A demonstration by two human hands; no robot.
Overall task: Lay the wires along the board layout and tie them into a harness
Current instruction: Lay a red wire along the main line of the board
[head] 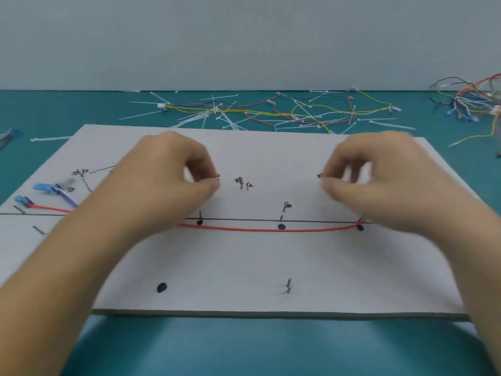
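Observation:
A white layout board lies before me, with black lines, dots, handwritten labels and small pins. A red wire runs from a blue connector at the left, along the drawn line, and rises under my right hand. A second blue connector with a white-purple lead lies at the left and passes under my left arm. My left hand and right hand hover over the board with fingers curled, thumb against forefinger. Blur hides whether anything is pinched between them.
Loose white cable ties and red, yellow, white and black wires are strewn on the teal mat behind the board. A tangled bundle of wires lies at the far right. A grey wall stands behind.

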